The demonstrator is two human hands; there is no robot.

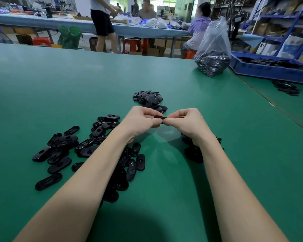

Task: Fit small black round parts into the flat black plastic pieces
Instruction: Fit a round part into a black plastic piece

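Between both hands [162,119], flat pc [159,117], pinched

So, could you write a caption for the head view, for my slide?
Both hands, left and right, pinch one flat black piece above a green table strewn with similar pieces.

You can make out only one piece of writing: pale letters across the back of the lilac shirt [199,27] worn by the person seated at the far table, beginning "CHIDA" or something close to it, with the rest too blurred to read. The boxes on the blue shelving [287,20] show no legible labels.
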